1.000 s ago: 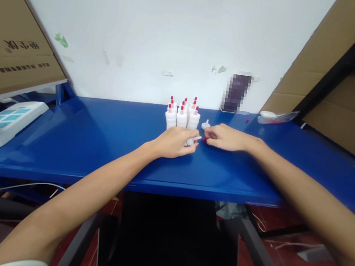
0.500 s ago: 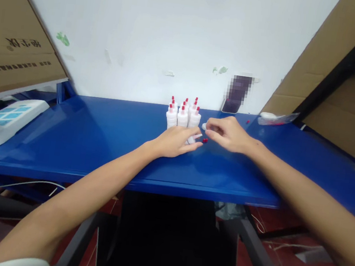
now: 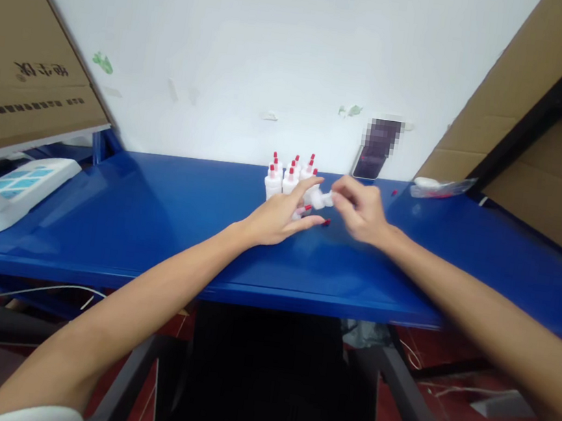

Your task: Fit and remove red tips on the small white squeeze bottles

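Note:
My right hand [image 3: 364, 211] is closed in a pinch on a small white plastic piece [image 3: 320, 199], blurred, lying sideways between my two hands. My left hand [image 3: 280, 219] is to its left, thumb and forefinger spread. In its palm rests a red-tipped nozzle [image 3: 302, 210], partly covered; the other fingers are hidden, apparently curled around it. Right behind my left hand stands a tight group of white squeeze bottles [image 3: 273, 183] with red-tipped spouts. A small red cap [image 3: 326, 223] lies on the table by my left thumb.
The blue table [image 3: 165, 223] meets a white wall. A phone [image 3: 369, 161] leans on the wall. To the right lie a clear plastic bag [image 3: 439, 189] and another red bit [image 3: 394, 193]. A white device [image 3: 30, 184] sits at left, with cardboard boxes [image 3: 31, 60] behind.
My right hand has brought the white piece slightly left, up against my left hand. My left thumb and forefinger have spread further, and a red tip now shows between them.

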A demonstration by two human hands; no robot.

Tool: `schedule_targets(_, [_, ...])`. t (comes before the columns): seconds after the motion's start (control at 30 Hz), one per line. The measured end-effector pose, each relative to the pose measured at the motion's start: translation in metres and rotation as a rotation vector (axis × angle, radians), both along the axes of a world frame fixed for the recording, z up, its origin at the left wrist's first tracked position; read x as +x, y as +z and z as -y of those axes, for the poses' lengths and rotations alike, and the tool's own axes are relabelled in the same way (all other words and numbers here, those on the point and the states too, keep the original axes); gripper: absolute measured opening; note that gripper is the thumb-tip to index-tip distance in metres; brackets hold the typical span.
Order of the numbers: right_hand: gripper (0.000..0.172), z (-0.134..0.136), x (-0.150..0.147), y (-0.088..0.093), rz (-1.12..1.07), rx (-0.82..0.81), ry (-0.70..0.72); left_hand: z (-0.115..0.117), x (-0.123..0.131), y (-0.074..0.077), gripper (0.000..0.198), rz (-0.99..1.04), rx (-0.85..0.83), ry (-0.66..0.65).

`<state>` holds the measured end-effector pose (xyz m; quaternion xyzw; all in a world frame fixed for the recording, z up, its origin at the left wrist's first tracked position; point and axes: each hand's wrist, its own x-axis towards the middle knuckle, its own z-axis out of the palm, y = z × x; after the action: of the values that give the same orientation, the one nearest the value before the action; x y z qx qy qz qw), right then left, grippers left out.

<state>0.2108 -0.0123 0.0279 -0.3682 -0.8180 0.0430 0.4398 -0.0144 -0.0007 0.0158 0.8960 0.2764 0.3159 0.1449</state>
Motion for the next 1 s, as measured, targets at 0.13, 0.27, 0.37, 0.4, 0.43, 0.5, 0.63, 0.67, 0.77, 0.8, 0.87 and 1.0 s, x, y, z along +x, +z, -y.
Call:
schedule_targets(0.13, [0.02,-0.015,0.016,0.0,-0.103,-0.019,-0.204,0.003,-0.001,0.003,0.051,-0.033,0.008,-0.023])
schedule_targets(0.27, [0.017,-0.032,0.029,-0.003,-0.042,-0.06,-0.302,0.004,-0.001,0.006,0.036,-0.053,0.018,-0.058])
schedule_targets(0.37, [0.016,-0.04,0.033,-0.007,0.06,-0.105,-0.329,0.004,-0.001,0.007,0.043,-0.07,0.023,-0.127])
schedule_targets(0.4, [0.017,-0.041,0.033,-0.008,0.097,-0.115,-0.328,0.005,-0.002,0.008,0.042,-0.066,0.014,-0.141])
schedule_targets(0.43, [0.018,-0.043,0.034,-0.009,0.131,-0.122,-0.321,0.005,-0.002,0.009,0.041,-0.058,0.0,-0.152])
schedule_targets(0.5, [0.02,-0.045,0.035,-0.011,0.19,-0.131,-0.301,0.007,-0.003,0.01,0.039,-0.038,-0.025,-0.168])
schedule_targets(0.63, [0.02,-0.05,0.037,-0.014,0.273,-0.173,-0.293,0.008,-0.003,0.011,0.035,0.001,-0.033,-0.16])
schedule_targets(0.67, [0.02,-0.051,0.038,-0.014,0.284,-0.178,-0.296,0.008,-0.003,0.01,0.035,0.005,-0.024,-0.152])
schedule_targets(0.77, [0.02,-0.055,0.041,-0.016,0.302,-0.158,-0.337,0.004,-0.003,0.007,0.029,0.019,0.003,-0.132])
schedule_targets(0.8, [0.02,-0.056,0.042,-0.016,0.306,-0.151,-0.366,0.002,-0.003,0.005,0.027,0.026,0.007,-0.125])
schedule_targets(0.87, [0.02,-0.058,0.047,-0.016,0.314,-0.148,-0.437,-0.001,-0.004,0.002,0.023,0.041,0.006,-0.11])
schedule_targets(1.0, [0.023,-0.062,0.056,-0.015,0.312,-0.187,-0.539,-0.003,-0.005,0.0,0.018,0.057,0.021,-0.102])
